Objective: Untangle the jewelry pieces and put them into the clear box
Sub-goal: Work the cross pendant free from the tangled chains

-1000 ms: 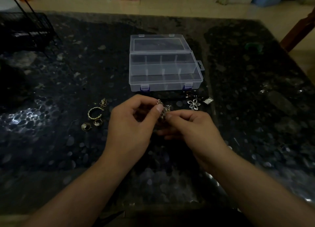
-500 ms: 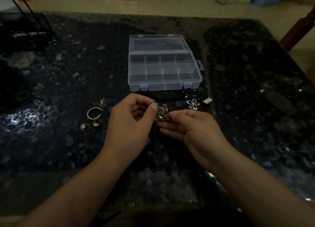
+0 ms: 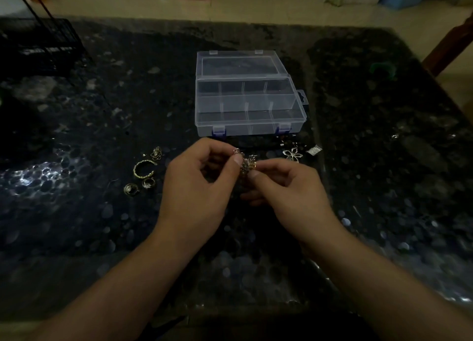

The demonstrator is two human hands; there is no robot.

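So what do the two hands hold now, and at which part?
Both hands pinch one small jewelry tangle: left hand at its upper left end, right hand at its lower right.

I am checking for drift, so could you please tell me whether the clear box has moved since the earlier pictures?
No. The clear box sits at the same spot on the dark table, its lid open.

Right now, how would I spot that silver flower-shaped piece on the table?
Find the clear plastic compartment box with its lid open on the dark speckled table. Just in front of its right corner lies the silver flower-shaped pendant, open petal outlines; the small silver rectangle beside it is solid.
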